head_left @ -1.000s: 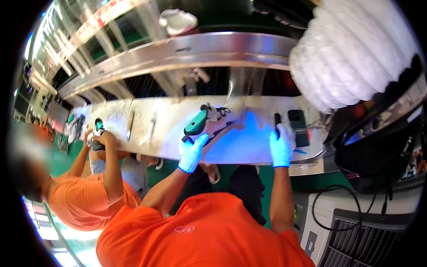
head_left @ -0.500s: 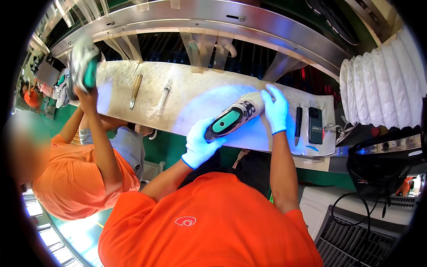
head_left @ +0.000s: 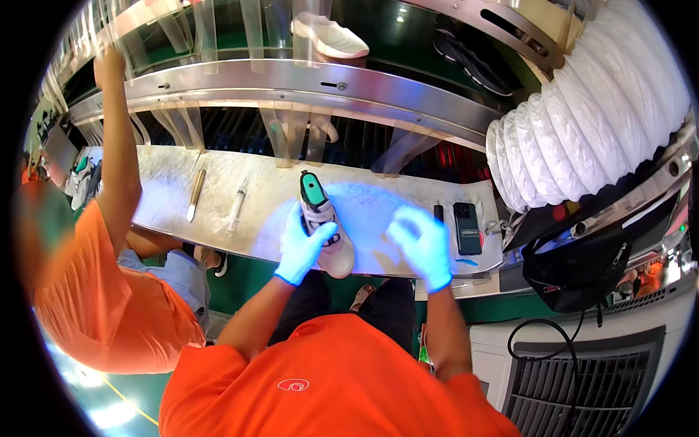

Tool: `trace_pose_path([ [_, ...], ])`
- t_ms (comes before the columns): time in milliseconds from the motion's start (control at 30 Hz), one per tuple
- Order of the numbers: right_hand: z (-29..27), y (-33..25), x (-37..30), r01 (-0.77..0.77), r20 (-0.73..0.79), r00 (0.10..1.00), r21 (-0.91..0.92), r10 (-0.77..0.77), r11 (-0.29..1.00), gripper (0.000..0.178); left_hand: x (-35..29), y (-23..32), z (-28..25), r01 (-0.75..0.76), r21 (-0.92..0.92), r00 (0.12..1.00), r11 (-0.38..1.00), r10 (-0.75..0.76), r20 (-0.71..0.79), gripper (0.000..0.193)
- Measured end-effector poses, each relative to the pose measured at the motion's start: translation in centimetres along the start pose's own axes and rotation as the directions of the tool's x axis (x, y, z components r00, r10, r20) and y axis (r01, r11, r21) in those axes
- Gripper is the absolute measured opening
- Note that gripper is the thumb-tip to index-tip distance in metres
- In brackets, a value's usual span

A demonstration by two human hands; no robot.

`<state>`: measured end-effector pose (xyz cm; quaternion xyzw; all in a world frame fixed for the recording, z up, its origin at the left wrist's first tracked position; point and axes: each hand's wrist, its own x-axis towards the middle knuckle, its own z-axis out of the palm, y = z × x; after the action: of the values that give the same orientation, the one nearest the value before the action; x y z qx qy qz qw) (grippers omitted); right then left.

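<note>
- The left hand [head_left: 302,247], in a blue glove, is closed around the side of a white shoe [head_left: 325,231] with a green insole. The shoe lies on the workbench [head_left: 262,193], heel end away from the person, toe end at the near edge.
- The right hand [head_left: 421,244], also gloved, hovers open and empty just beside the shoe; it touches nothing.
- Step in hand, as judged: the shoe is set down and steadied for inspection or hand work under the bluish light patch on the bench.
- Next move, as judged: it calls for the right hand to come to the shoe or to a tool while the left hand maintains its hold so the shoe does not roll off the near edge.
- Other items on the bench: a wood-handled knife [head_left: 195,195] and a syringe [head_left: 236,206], well apart to the left; a dark phone [head_left: 467,227] and a small black block [head_left: 437,213] to the right.
- A co-worker's raised arm [head_left: 116,146] reaches up at the left; what it reaches for is cut off by the picture rim.
- A white ribbed duct [head_left: 582,124] stands at the upper right.
- A pale shoe [head_left: 329,35] rides on the overhead rack; a dark one beside it is hard to make out.
- The left hand covers part of the shoe's near side. The right fingers are blurred.
</note>
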<state>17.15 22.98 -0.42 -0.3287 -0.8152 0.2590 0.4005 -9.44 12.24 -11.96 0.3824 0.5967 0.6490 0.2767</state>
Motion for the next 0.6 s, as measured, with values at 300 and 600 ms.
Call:
trace_pose_path([
  [300,-8.8,3.3,29.4,-0.501,-0.762,0.647,-0.406,0.019,0.764,0.075,1.1,3.7,2.1,0.080,0.344,0.995,0.935,-0.093,0.021,0.111],
  [600,-11.3,7.9,33.3,-0.331,-0.374,0.922,-0.634,0.097,0.699,0.070,-7.0,2.9,-0.4,0.024,0.336,0.997,0.941,0.004,-0.080,0.109],
])
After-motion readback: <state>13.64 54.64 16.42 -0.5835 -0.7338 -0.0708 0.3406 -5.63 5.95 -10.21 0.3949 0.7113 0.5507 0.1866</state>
